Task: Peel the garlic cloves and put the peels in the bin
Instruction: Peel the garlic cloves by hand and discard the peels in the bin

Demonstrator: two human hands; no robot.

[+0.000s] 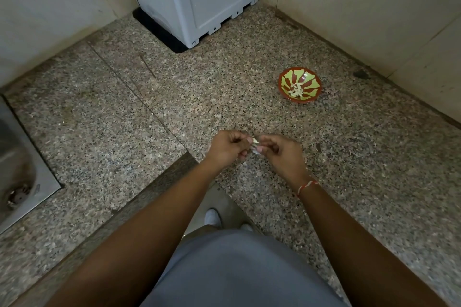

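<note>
Left hand and right hand met over the near edge of the speckled granite counter, fingertips of both pinched on one small white garlic clove, probably to strip its skin; clove held between the two hands, touching both; red-and-green patterned bowl of peeled cloves set far right, well apart, within reach; no bin in view.

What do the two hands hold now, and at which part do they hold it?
Both the left hand and the right hand pinch one garlic clove between their fingertips, one on each side. The exact part cannot be told.
</note>
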